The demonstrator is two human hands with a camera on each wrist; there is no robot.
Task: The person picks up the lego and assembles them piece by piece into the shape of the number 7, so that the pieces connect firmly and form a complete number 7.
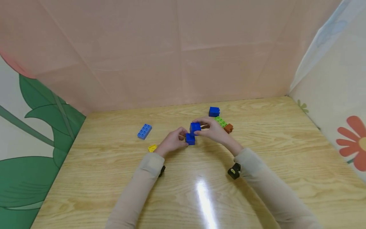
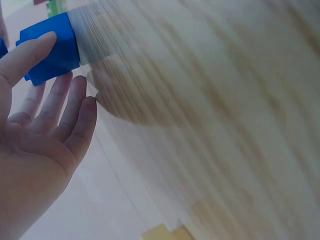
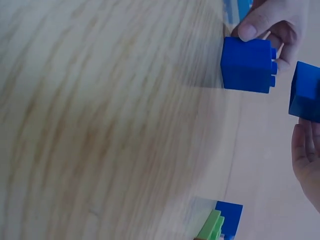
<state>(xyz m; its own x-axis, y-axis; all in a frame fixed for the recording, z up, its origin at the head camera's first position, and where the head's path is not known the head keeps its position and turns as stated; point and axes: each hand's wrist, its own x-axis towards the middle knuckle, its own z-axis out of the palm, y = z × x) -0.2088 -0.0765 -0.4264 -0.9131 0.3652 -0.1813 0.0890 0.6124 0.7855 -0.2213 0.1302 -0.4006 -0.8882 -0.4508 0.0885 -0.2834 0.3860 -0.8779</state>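
On the table a blue toy brick (image 1: 190, 139) stands with its studs up. My left hand (image 1: 172, 141) pinches it between thumb and fingers; the left wrist view shows the thumb across one side of this blue brick (image 2: 52, 55). Just above it, my right hand (image 1: 213, 129) holds a second blue brick (image 1: 195, 128) by its sides. In the right wrist view a gap separates the studs of the lower brick (image 3: 247, 65) from the raised brick (image 3: 305, 92). Part of the right hand (image 3: 311, 160) lies outside that view.
Behind my right hand lie another blue brick (image 1: 214, 111), a green studded brick (image 1: 220, 121) and a red-brown brick (image 1: 228, 128). To the left are a lighter blue long brick (image 1: 144, 131) and a yellow piece (image 1: 152, 148). A draped pink wall (image 1: 177, 63) borders the table's back edge.
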